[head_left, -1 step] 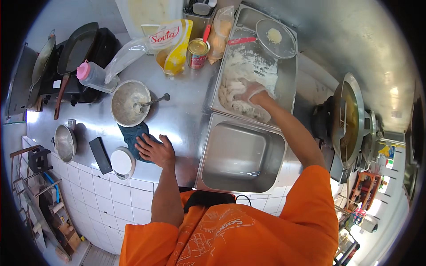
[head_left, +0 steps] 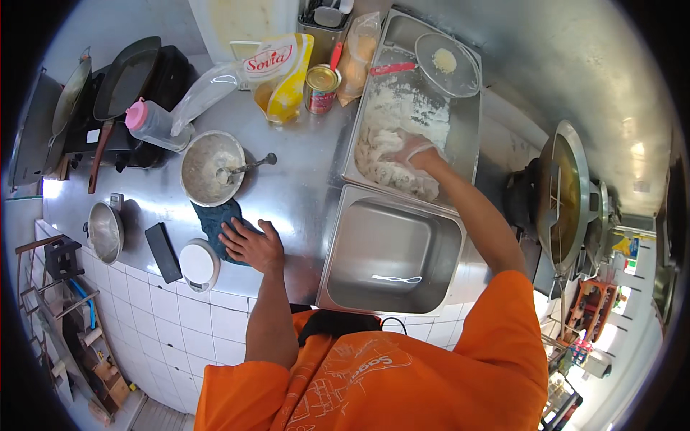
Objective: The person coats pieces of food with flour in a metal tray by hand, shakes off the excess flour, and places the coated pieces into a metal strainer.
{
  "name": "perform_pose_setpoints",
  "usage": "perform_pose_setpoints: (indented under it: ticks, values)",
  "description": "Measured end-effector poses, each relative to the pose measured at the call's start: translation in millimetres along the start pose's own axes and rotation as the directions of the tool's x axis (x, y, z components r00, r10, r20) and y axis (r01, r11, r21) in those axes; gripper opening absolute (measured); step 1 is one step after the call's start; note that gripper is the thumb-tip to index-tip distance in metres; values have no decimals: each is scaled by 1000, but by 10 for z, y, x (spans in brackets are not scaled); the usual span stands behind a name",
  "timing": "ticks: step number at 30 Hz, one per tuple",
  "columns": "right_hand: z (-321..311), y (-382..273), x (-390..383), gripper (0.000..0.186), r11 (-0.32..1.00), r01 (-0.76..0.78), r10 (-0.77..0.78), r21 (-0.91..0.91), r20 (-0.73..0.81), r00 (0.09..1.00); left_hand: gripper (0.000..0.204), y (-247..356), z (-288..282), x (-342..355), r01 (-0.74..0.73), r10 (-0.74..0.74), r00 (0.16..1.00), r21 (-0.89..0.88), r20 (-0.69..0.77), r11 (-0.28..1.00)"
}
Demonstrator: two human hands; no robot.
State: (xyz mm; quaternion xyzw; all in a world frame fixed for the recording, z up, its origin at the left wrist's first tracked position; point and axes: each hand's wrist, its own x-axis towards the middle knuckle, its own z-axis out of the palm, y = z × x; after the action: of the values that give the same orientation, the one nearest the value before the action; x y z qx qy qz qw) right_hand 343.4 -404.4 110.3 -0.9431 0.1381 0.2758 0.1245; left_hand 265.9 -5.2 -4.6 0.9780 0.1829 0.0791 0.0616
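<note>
My left hand [head_left: 248, 244], fingers spread, rests on a dark cloth [head_left: 214, 214] beside a steel bowl [head_left: 212, 165] holding pale batter and a metal utensil. My right hand [head_left: 410, 151], dusted white, is inside a steel tray [head_left: 467, 136] among white flour [head_left: 402, 108] and lumpy floured pieces [head_left: 377, 158]; its fingertips are buried or blurred, so what they grip is unclear. A red-handled tool [head_left: 392, 68] and a round sieve [head_left: 445, 65] with pale crumbs lie at the tray's far end. A second steel pan [head_left: 388, 244] sits just nearer to me.
A scale [head_left: 198, 262], black slab [head_left: 162, 251], small bowl [head_left: 104, 233], pink-lidded jug [head_left: 154, 126], yellow pouch [head_left: 287, 79], can [head_left: 321, 90] and bag [head_left: 359, 54] surround the workspace. Pans on a stove [head_left: 126, 79] stand left; a large wok [head_left: 564, 201] stands right.
My right hand has shifted slightly in the flour, its fingers less visible. My left hand stays in place on the cloth.
</note>
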Motion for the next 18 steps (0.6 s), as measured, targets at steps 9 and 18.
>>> perform_pose_setpoints:
  ticks: [9, 18]
  values:
    - [-739, 254, -525, 73, 992, -19, 43, 126, -198, 979, 69, -8, -37, 4, 6, -6, 1000, -8, -20, 1000]
    - [-845, 332, -514, 61, 899, 245, -106, 362, -362, 926, 69, 27, -37, 8, 12, -12, 1000, 0, -10, 1000]
